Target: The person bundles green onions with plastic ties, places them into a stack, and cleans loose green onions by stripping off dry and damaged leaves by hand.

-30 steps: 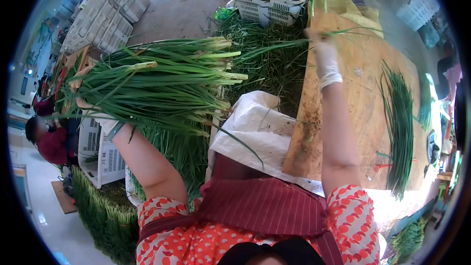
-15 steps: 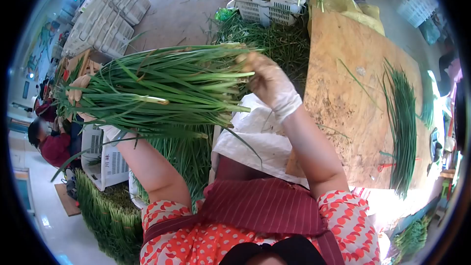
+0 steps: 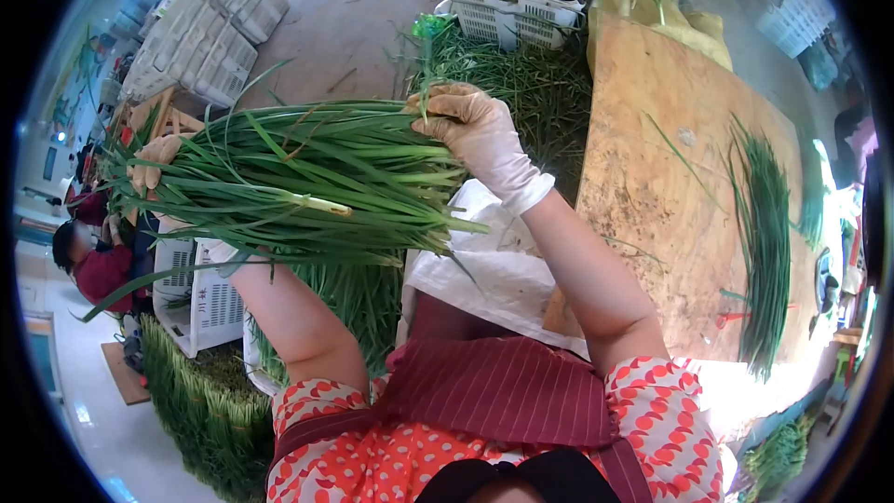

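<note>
A large bunch of green chives (image 3: 317, 172) lies sideways across my left forearm, leaf tips to the left, cut stem ends to the right. My left hand (image 3: 156, 164), gloved, is wrapped around the leafy end from below, partly hidden by leaves. At the upper stem end my gloved right hand (image 3: 477, 135) has its fingers pinched together on a few thin chive strands. One paler stalk (image 3: 321, 204) lies loose on top of the bunch.
On the right, a wooden board (image 3: 670, 177) carries a chive bundle (image 3: 765, 242). Trimmings (image 3: 521, 98) are heaped ahead, beside a white crate (image 3: 507, 14). Bundled chives (image 3: 200, 401) stand lower left. Stacked crates (image 3: 205, 28) and another person (image 3: 102, 270) are farther left.
My right hand has moved slightly left and closed its fingers at the upper stem ends; it was blurred in motion before. The bunch sits slightly lower at its stem end.
</note>
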The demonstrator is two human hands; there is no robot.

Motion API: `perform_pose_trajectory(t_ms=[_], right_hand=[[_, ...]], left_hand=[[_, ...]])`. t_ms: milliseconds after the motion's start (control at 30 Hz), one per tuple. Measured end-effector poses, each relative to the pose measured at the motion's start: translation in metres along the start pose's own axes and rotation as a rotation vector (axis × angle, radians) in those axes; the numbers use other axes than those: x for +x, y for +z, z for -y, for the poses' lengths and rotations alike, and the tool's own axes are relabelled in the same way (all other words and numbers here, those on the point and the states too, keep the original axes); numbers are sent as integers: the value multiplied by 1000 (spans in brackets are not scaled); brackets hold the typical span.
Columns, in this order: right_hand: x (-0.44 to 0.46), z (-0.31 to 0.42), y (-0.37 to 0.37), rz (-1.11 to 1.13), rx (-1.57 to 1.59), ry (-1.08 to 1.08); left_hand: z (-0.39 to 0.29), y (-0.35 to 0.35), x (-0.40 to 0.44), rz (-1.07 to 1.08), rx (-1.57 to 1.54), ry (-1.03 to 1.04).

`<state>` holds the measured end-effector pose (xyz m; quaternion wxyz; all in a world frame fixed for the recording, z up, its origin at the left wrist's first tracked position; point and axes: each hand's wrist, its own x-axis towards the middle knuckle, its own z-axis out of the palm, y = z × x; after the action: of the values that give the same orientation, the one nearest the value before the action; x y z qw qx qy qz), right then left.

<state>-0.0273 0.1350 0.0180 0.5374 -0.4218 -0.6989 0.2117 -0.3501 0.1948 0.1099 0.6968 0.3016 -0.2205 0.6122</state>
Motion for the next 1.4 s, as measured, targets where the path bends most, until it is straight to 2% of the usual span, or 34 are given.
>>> perform_pose_trajectory(t_ms=[67, 100, 200, 233, 267, 333, 400, 433, 467, 500, 567, 600, 667, 733, 767, 833, 867, 933, 1000, 1033, 1067, 1133, 1167, 1233, 1267, 1300, 1333, 1400], right_hand=[[-4, 2, 4, -71, 790, 532], [-6, 8, 2, -72, 909, 536], [-15, 2, -3, -121, 949, 559], [-15, 3, -7, -212, 790, 568], [-16, -1, -13, -213, 788, 568], [-17, -14, -32, -502, 1111, 627], [-25, -55, -48, -481, 699, 615], [-32, -83, -50, -336, 220, 629], [-33, -87, -45, -336, 219, 628], [-34, -91, -41, -326, 2, 550], [-35, -82, -48, -99, -342, 259], [-23, -50, -49, 62, -16, 436], [-12, -26, -33, 162, 214, 319], [0, -21, -20, 352, 402, 506], [0, -20, -15, 302, 559, 550], [-2, -19, -17, 227, 632, 561], [-3, -19, -18, 155, 704, 571], [-7, -17, -16, 199, 737, 630], [-11, -13, -7, 166, 671, 661], [-15, -8, -9, 168, 769, 657], [-17, -9, -9, 171, 767, 658], [-22, -10, -9, 314, 656, 577], [-24, -9, -5, 162, 774, 527], [-22, -8, -7, 93, 794, 542], [-21, -8, -9, 24, 813, 556], [-21, -10, -4, -29, 717, 538], [-21, -9, -6, -29, 717, 538], [-18, -8, -11, 104, 659, 634]], left_hand=[[9, 2, -2, 55, -75, 91], [13, 3, -1, 107, -74, 89], [14, 1, -5, 85, -136, 101], [18, -1, -7, 129, -108, 116], [14, -9, -5, 129, -110, 116], [-2, -33, 4, 486, -219, 121], [-18, -41, 6, 546, -236, 101], [-25, -43, 5, 585, -200, 78], [-23, -41, 4, 577, -179, 58], [-21, -39, 3, 569, -158, 37], [-24, -42, 4, 579, -133, 56], [-28, -46, 5, 595, -127, 94], [-34, -49, 10, 602, -117, 37], [-27, -42, 11, 613, -108, -24], [-14, -30, 7, 542, -100, 9], [-14, -27, 8, 473, -88, 47], [-22, -29, 14, 550, -97, -12], [-32, -33, 11, 622, -106, -73], [-21, -19, 3, 473, -37, -23], [-18, -16, 2, 422, -14, -6], [-17, -17, 4, 437, -7, -2], [-18, -18, 4, 448, 2, 2], [-15, -14, 4, 432, -53, -35], [-2, -4, -4, 269, -106, 13], [4, 3, -7, 270, -107, 13], [9, 9, -9, 202, -74, 11], [10, 11, -10, 132, -40, 9], [-3, 3, -6, 185, -33, -54]])
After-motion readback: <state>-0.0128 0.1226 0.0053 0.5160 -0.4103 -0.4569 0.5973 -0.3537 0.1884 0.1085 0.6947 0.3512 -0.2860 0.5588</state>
